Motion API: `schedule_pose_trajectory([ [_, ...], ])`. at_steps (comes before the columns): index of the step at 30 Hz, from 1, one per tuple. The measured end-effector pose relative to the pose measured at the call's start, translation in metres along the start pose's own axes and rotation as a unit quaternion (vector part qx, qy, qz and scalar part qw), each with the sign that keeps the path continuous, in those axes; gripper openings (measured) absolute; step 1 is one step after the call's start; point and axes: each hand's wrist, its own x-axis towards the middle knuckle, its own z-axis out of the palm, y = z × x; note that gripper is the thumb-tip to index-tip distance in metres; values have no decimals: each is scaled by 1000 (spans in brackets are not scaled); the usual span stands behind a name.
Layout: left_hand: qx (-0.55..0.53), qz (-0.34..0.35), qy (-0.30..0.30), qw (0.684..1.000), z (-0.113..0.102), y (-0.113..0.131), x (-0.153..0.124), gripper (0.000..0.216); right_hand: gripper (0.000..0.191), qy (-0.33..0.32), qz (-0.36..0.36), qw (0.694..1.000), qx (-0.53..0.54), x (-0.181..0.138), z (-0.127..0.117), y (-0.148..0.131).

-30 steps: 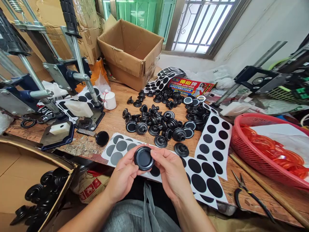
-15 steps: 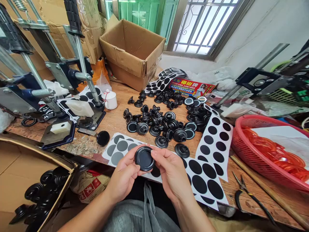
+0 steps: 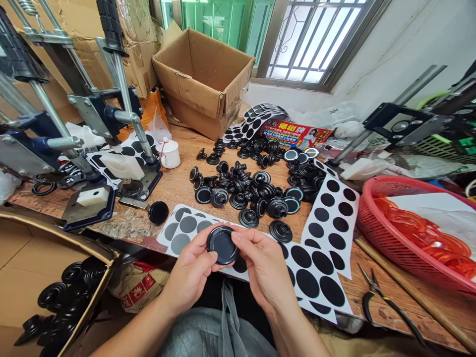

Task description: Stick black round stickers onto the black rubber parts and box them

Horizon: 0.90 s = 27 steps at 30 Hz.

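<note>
A round black plastic cap (image 3: 222,245) with a raised rim is held face up between both hands, just over the table's front edge. My left hand (image 3: 195,267) grips its left side, the thumb lying on the lower rim. On the other side my right hand (image 3: 260,260) closes on it, thumb and finger at the upper right rim. The cap's underside is hidden. Sheets of round black stickers (image 3: 307,280) lie under and beside the hands. Beyond them is a pile of similar black round parts (image 3: 241,186), and one black disc (image 3: 158,212) lies to the left.
Hand presses (image 3: 128,119) stand at left, another press (image 3: 390,124) at right. An open carton (image 3: 208,94) is at the back, a white lidded mug (image 3: 170,153) before it. At right are a red basket (image 3: 390,238) and pliers (image 3: 386,302). A box (image 3: 22,258) with black parts sits lower left.
The cap has barely moved, turning or tilting slightly in my fingers. Both hands keep their hold, and nothing else has visibly shifted.
</note>
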Motion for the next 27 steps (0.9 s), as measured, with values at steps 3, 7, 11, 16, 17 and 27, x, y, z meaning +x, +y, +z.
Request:
schedule_pose_trajectory([
  [3, 0, -2, 4, 1000, 0, 0, 0, 46, 17, 2, -1, 1000, 6, -1, 1, 0],
  [7, -7, -4, 6, 1000, 2, 2, -1, 45, 16, 6, -11, 1000, 2, -2, 3, 0],
  [11, -12, -7, 8, 1000, 3, 4, -2, 42, 15, 13, -48, 998, -33, -2, 3, 2],
  [16, -12, -7, 12, 1000, 2, 6, -2, 42, 16, -2, -110, 986, -122, -2, -1, 2],
  [17, -12, -8, 11, 1000, 2, 6, -2, 42, 17, -1, -129, 980, -150, -2, -2, 2],
  [27, -19, -6, 32, 999, -2, 9, -2, 43, 37, -18, -422, 785, -453, -5, -29, 15],
])
